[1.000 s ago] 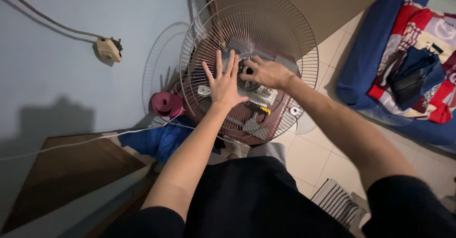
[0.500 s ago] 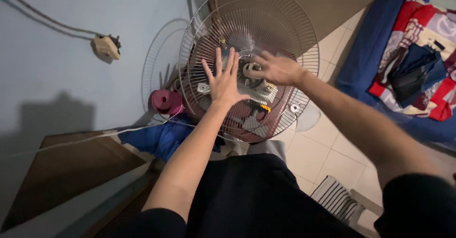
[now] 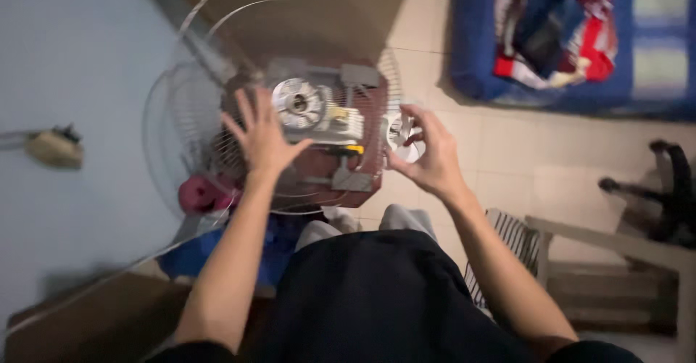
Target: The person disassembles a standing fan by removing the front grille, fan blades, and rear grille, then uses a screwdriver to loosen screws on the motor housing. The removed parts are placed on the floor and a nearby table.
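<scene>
Fan [image 3: 319, 109] in front of me, I'm pressing L hand [image 3: 262, 137] flat on grille [image 3: 196, 117], fingers spread, R hand [image 3: 429, 156] hovering beside motor, fingers loosely open.

See no packages, signs or screens; only possible label: small yellow tag [image 3: 354, 148] on fan motor housing [image 3: 326, 113].

We note a pale tiled floor [image 3: 500, 160]. At upper right, a blue mattress [image 3: 478, 80] lies on it; at lower right, a low wooden stool [image 3: 616, 261] stands near a black chair base [image 3: 667, 189].
</scene>
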